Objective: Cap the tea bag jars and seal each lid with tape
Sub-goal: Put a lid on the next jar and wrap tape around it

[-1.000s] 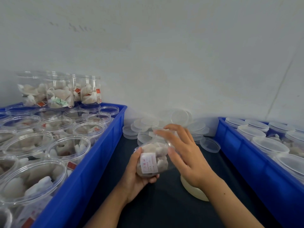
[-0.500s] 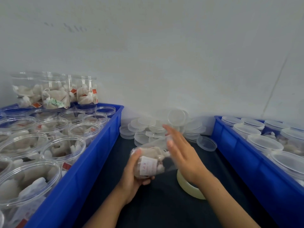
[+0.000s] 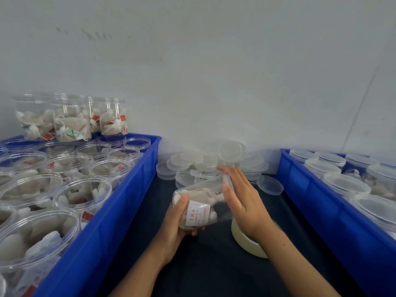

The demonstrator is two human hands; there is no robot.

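Left hand (image 3: pixel 180 219) gripped jar (image 3: pixel 198 207) by its base, tilted over the table, mouth toward right hand (image 3: pixel 242 202). Right fingers (image 3: pixel 228 195) lay straight against the lid (image 3: pixel 227 179), likely pressing it home. Tape (image 3: pixel 246 241) sat just beside.

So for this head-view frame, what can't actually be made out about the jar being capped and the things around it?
- Lid seating on the held jar: the right hand covers the jar's mouth.
- Tape on that lid: motion blur and clear plastic hide any.
- Tape roll: the right wrist hides most of it.
- Jar label: print too small and blurred to read.
- Left hand: its fingers are behind the jar.
- Right blue crate: cut off by the frame edge.
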